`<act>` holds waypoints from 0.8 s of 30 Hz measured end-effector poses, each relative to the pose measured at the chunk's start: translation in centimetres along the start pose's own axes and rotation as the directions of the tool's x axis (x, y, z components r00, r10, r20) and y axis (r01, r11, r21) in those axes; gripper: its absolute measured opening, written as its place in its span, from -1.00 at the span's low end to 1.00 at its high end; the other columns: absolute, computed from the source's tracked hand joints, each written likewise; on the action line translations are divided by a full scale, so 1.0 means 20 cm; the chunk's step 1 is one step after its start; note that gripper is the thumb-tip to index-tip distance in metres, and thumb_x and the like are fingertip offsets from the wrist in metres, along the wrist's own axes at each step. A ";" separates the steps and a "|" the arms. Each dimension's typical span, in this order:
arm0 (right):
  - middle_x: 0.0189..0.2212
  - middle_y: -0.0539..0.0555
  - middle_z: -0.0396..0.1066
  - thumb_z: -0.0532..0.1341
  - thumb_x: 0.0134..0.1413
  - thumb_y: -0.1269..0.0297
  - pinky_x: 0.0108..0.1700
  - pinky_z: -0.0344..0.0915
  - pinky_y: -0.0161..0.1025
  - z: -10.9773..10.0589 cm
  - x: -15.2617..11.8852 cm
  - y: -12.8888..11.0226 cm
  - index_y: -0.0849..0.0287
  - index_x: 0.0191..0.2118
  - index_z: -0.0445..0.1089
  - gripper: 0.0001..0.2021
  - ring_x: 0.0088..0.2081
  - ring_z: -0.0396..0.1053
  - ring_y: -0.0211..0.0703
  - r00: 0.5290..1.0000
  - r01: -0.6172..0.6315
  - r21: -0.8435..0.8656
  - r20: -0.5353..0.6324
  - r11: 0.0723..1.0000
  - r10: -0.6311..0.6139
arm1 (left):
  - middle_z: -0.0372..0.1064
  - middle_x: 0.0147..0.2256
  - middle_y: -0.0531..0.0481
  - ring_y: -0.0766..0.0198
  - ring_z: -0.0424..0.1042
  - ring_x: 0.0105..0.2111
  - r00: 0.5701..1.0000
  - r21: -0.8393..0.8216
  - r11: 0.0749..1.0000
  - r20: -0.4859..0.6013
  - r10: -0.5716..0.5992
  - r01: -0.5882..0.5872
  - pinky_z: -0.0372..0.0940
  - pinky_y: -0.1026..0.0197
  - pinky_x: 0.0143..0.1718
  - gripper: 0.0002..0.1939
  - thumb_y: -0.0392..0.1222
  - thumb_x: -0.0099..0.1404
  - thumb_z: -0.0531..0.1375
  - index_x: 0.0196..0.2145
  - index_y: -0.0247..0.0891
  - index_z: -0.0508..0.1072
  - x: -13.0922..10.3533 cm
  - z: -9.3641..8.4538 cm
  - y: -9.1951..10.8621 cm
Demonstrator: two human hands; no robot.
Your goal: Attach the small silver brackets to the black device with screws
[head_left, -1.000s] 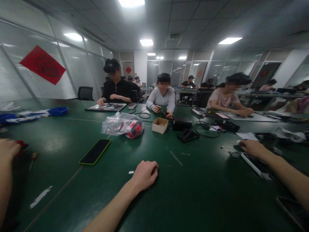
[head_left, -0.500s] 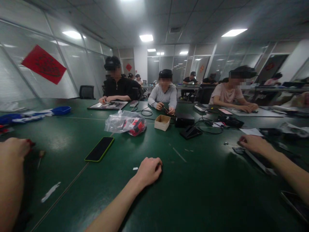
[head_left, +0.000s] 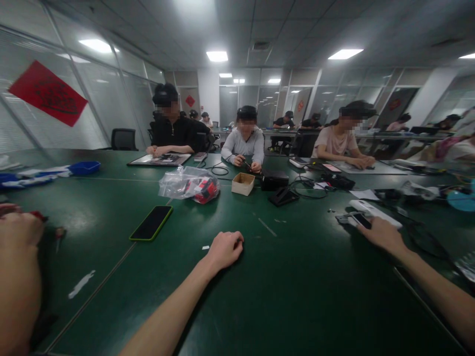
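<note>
My left hand (head_left: 224, 250) rests on the green table (head_left: 282, 296) in front of me. Its fingers curl inward, and nothing shows in them. A white scrap (head_left: 205, 247) lies just to its left. Over on the right, the fingers of my right hand (head_left: 384, 236) close on a small flat device with a dark face (head_left: 361, 220). The far side of my grip is hidden. Just beyond that hand lies a long white object (head_left: 378, 213), with a greyish piece (head_left: 344, 218) by its left end.
A phone with a green edge (head_left: 151, 224), a clear bag of red and black parts (head_left: 202, 189) and a small box (head_left: 243, 184) are on the table. Cables (head_left: 313, 190) lie beyond. Another person's arm (head_left: 18, 277) reaches in at left; several people sit opposite.
The view has turned slightly right. My right hand has come nearer to me, and the dark-faced device now shows at its fingers. My left hand has stayed in about the same place.
</note>
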State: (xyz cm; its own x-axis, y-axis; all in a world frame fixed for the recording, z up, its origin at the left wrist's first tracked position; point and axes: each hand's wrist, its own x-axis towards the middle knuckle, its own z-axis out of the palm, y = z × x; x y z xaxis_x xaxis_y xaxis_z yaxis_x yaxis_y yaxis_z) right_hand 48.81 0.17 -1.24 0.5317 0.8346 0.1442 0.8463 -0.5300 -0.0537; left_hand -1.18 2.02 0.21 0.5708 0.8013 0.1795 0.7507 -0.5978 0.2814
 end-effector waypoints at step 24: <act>-0.08 0.40 0.26 -0.01 0.14 0.10 -0.24 0.33 -0.07 -0.09 -0.11 -0.06 0.38 -0.02 0.21 -0.56 -0.12 0.34 0.20 1.000 0.000 -0.077 -0.014 0.997 -0.001 | 0.44 -0.37 0.01 0.22 0.41 -0.32 1.000 0.008 1.000 0.015 -0.022 0.022 0.20 0.22 -0.24 -0.81 -0.25 0.26 0.04 -0.24 -0.20 0.43 0.01 0.01 0.00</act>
State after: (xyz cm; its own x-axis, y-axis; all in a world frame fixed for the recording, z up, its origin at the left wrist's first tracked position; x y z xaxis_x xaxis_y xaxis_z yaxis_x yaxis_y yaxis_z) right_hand 46.58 -1.22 0.38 0.5300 0.8331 0.1583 0.8416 -0.5396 0.0222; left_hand -0.99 2.15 0.13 0.5586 0.8140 0.1591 0.7658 -0.5799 0.2781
